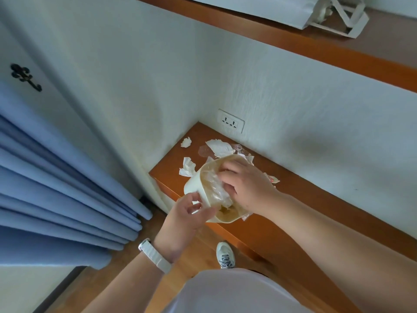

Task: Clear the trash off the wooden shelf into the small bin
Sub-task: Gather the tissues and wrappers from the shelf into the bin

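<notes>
While the small cream bin (196,184) sits tilted over the front left corner of the wooden shelf (304,199), its open mouth turned toward the person, both hands are on it. The left hand (191,213) grips the bin's near wall, thumb and fingers curled round the rim. The right hand (246,184) reaches into the mouth from the right, its fingers bent down onto a wad of clear plastic wrap (216,188) that lies inside the bin.

Behind the bin, trash lies on the shelf: a flattened tissue (187,167) just beside the bin's far wall, a small tissue ball (186,142) nearer the corner, a torn white paper (220,147), and a clear film (239,149) touching it. A wrapper with red print (273,179) shows past the right wrist.

A wall socket (230,121) sits above the shelf's back edge. Higher up, a second wooden shelf (293,44) carries a white paper bag (270,7). Blue curtains (56,188) hang at the left, with a dark hook (24,76) on the wall above them. A white watch (154,256) circles the left wrist, and a white shoe (225,255) stands on the wooden floor.
</notes>
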The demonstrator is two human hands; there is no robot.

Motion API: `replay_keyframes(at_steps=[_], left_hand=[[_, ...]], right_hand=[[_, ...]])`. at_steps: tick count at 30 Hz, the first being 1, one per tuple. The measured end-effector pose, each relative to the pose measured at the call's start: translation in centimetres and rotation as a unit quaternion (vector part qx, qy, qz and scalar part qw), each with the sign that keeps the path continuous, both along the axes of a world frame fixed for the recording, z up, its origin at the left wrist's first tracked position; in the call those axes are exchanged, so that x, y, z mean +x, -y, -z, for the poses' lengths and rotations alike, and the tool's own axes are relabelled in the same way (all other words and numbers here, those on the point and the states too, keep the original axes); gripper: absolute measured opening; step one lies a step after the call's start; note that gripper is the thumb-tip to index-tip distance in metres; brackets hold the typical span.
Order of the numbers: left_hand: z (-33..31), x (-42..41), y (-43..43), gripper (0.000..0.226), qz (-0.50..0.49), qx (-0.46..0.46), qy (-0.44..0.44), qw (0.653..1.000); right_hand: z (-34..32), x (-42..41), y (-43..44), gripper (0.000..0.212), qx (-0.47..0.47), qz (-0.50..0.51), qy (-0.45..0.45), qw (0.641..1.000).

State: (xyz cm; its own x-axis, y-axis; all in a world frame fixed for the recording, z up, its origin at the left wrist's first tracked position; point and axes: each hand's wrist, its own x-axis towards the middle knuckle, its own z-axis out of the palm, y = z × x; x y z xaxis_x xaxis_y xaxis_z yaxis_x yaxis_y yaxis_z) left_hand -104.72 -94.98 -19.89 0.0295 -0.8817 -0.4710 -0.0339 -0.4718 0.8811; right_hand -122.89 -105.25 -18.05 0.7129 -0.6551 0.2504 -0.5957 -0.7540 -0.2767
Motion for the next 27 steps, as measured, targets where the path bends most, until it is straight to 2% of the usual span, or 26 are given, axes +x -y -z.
replay_keyframes(at_steps=[3,6,8,15,22,27], left_hand=[[0.4,0.0,0.1,0.061,-0.002,0.002,-0.030,1.000],[0.9,0.0,0.2,0.059,-0.002,-0.005,-0.044,0.999],[1.1,0.1,0.4,0.062,-0.005,-0.002,-0.051,0.999],[0.9,0.4,1.0,0.066,-0.020,-0.001,-0.040,0.999],[0.6,-0.2,1.1,0.059,0.010,-0.009,-0.045,0.999],[0.2,-0.5,1.5,0.052,0.036,-0.016,-0.049,0.998]], right_hand=[[0.5,0.4,0.7,0.025,0.079,-0.001,-0.078,0.994],[0.4,0.8,1.3,0.022,0.145,-0.014,-0.155,0.977],[-0.2,0.5,1.6,0.021,0.163,-0.006,-0.153,0.975],[-3.4,-2.7,1.2,0.051,0.136,-0.013,-0.051,0.989],[-3.2,-2.8,0.6,0.049,0.181,-0.101,-0.134,0.969],[-3.1,-3.2,1.6,0.062,0.174,-0.116,-0.167,0.963]])
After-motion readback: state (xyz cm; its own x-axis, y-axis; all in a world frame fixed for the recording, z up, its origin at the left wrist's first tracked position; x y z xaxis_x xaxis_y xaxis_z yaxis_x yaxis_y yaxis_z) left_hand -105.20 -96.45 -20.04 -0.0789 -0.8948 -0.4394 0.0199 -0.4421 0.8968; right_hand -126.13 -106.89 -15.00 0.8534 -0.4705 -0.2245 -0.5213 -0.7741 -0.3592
